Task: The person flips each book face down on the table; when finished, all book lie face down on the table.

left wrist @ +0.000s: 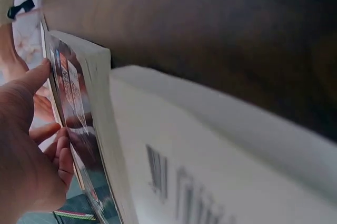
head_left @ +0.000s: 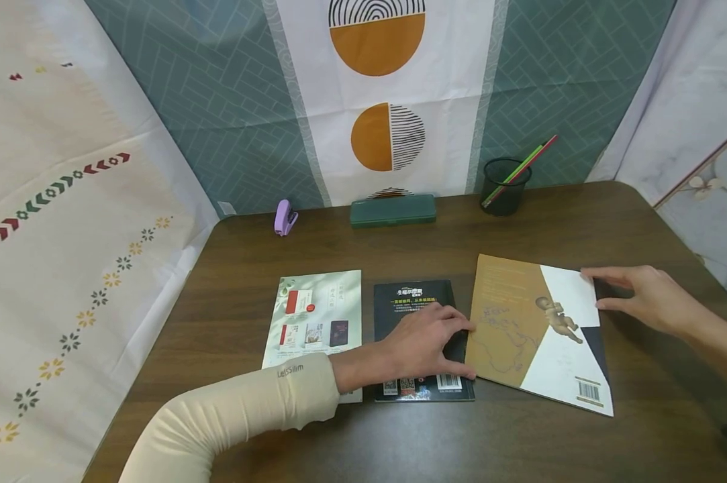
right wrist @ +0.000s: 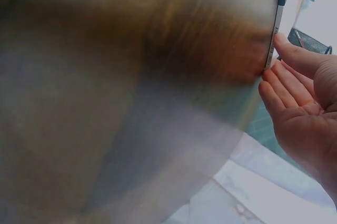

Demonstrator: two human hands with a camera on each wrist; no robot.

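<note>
A brown-and-white book [head_left: 511,288] with a small cherub figure and a barcode lies slightly turned on the table, between both hands. At its left edge, the fingertips and thumb of my left hand [head_left: 420,342] touch the side, the palm hanging over a black book [head_left: 399,308]. My right hand [head_left: 656,298] is at the opposite edge, thumb and fingers spread along the side. In the right wrist view, the right hand [right wrist: 305,97] has its fingertips right at the book's thin spine. Left of the black book lies a pale green book [head_left: 321,295], partly hidden by my left sleeve.
Along the back of the table stand a purple stapler [head_left: 283,218], a dark green pencil case [head_left: 393,210] and a black mesh pen holder [head_left: 502,194] with a few coloured pencils. Patterned cloths hang behind and beside the brown wooden table [head_left: 411,443].
</note>
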